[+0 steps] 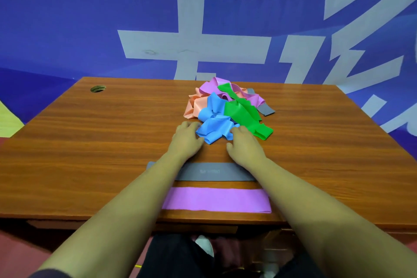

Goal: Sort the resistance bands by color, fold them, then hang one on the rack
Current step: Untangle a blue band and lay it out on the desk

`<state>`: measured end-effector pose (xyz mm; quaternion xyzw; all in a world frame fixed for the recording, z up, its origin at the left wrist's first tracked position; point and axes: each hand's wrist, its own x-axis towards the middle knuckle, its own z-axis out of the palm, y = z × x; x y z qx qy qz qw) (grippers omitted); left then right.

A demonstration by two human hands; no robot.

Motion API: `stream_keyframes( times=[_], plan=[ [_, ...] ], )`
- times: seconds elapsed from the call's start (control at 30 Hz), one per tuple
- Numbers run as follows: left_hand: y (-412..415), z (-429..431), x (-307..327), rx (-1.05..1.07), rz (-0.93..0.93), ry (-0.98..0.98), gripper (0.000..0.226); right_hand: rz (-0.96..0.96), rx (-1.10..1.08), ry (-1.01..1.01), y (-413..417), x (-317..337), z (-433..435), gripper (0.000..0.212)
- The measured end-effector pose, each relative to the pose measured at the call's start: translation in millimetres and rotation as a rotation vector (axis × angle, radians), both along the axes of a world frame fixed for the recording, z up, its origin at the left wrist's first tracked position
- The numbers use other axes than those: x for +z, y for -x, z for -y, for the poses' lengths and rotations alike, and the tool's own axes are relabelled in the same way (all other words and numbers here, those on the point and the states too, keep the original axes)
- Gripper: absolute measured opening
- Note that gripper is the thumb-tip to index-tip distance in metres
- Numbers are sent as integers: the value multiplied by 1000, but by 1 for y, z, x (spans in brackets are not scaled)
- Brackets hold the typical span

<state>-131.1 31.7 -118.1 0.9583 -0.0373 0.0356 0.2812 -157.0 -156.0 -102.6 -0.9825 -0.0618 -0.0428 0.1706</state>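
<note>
Banner (white characters), left hand, right hand both touching blue band, grip unclear

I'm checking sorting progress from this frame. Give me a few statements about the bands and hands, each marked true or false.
A folded grey band lies flat between the pile and the folded purple band. True.
The green band is folded flat. False: it lies crumpled in the pile.
The left hand and right hand both touch the blue band. True.
Three folded bands lie nearer the person than the pile. False: only two, grey and purple.
</note>
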Motion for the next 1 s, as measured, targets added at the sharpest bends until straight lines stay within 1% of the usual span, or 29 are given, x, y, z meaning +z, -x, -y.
stream_keyframes(
  times=[0.03,0.1,0.2,0.3,0.37,0.43,0.5,0.53,0.57,0.6,0.67,0.7,0.73,0.77,0.8,0.83,0.9,1.0],
  plan=[
    [-6,1,-5,11,-19,-35,50,-8,-17,12,-7,-5,1,36],
    [-15,3,-11,13,13,-85,41,8,-44,55,-18,-15,2,31],
    [-23,4,-17,-4,65,-40,26,91,-57,59,-31,-25,8,20],
    [-29,0,-19,-4,47,15,26,179,-19,65,-38,-26,15,16],
    [-29,-2,-16,21,-4,177,32,239,25,-49,-35,-15,18,16],
    [-23,-1,-10,29,-28,342,51,302,54,-244,-28,6,19,12],
    [-15,0,1,-11,112,386,67,306,71,-410,-22,34,19,7],
    [-11,2,8,-56,205,405,68,290,82,-475,-20,50,19,8],
    [-8,5,16,-120,270,447,66,271,94,-536,-17,67,18,11],
    [-5,10,26,-197,283,521,64,257,109,-594,-16,82,16,12],
    [5,23,54,-303,161,714,61,248,139,-687,-14,111,12,14],
    [8,30,67,-330,110,798,54,245,144,-718,-13,124,10,14],
    [12,35,79,-347,86,857,41,247,143,-745,-12,136,8,14],
    [15,39,89,-366,91,881,27,251,142,-773,-10,147,8,14],
    [19,43,97,-384,106,899,18,258,138,-801,-6,158,7,14],
    [25,46,105,-402,123,931,18,266,128,-827,-3,167,8,14],
    [35,50,117,-404,164,985,25,286,107,-866,6,182,12,14],
    [43,54,124,-358,180,987,22,278,84,-888,16,191,18,15]
  ],
)
